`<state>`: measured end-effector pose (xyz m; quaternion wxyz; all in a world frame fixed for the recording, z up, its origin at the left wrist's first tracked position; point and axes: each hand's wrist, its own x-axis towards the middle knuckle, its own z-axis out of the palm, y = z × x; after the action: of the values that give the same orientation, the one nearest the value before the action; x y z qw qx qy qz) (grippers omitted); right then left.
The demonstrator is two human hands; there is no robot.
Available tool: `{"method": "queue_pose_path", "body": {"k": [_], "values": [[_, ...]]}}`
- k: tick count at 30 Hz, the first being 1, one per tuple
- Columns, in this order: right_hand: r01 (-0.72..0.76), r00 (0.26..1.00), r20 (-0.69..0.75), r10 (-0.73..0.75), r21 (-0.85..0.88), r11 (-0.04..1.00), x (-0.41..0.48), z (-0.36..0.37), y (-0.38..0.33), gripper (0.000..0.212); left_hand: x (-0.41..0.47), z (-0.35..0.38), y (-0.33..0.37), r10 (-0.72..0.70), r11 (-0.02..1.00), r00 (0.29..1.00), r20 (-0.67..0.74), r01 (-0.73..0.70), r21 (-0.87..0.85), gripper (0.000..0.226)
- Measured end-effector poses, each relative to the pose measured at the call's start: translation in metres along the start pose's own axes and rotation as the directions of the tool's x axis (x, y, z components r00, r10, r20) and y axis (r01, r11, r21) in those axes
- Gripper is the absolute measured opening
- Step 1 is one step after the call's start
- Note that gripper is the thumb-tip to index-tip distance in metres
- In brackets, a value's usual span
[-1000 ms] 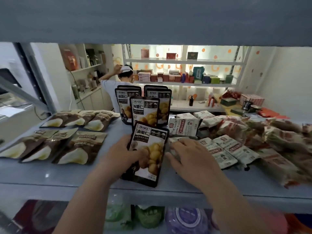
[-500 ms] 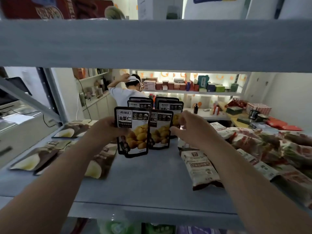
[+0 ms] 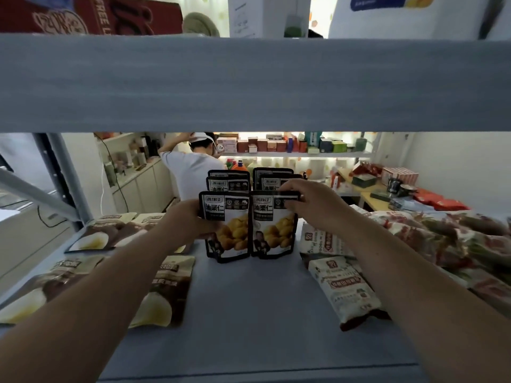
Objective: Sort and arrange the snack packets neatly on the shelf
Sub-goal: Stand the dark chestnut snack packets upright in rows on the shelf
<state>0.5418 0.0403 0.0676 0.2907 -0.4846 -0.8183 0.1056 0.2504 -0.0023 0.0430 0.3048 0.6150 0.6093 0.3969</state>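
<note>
Two black chestnut packets stand upright side by side on the grey shelf (image 3: 249,305). My left hand (image 3: 190,219) grips the left front packet (image 3: 226,228) by its left edge. My right hand (image 3: 307,200) pinches the top of the right front packet (image 3: 273,228). Behind them stand more of the same packets (image 3: 229,179) in two rows. Brown packets (image 3: 171,288) lie flat on the left of the shelf. White and red packets (image 3: 343,286) lie on the right.
The grey shelf board above (image 3: 249,84) hangs low over the work area and carries a red box (image 3: 91,15). A heap of red and white wrappers (image 3: 442,236) fills the far right. A person in a white shirt (image 3: 190,167) stands beyond the shelf.
Both hands have lifted the chestnut packet from the shelf front and carried it back. It now stands upright beside the other front packet, and my right hand has moved to that packet's top.
</note>
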Motion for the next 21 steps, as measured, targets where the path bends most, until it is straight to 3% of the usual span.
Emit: {"method": "queue_pose_path", "body": {"k": [4,10,21], "values": [[-0.024,1.0,-0.004,0.024,0.032,0.999,-0.001,-0.006,0.009,0.03,0.003,-0.009,0.0,0.064,0.998,0.996,0.061,-0.065,0.018,0.032],[-0.028,1.0,-0.003,0.028,0.033,0.999,-0.003,-0.008,0.008,0.027,0.006,-0.022,0.014,0.228,0.972,0.974,-0.018,-0.226,0.072,0.03],[-0.041,0.999,-0.026,0.041,-0.002,0.999,-0.01,-0.01,0.003,0.029,0.006,-0.012,0.019,0.252,0.958,0.963,-0.1,-0.233,0.168,0.018]]}}
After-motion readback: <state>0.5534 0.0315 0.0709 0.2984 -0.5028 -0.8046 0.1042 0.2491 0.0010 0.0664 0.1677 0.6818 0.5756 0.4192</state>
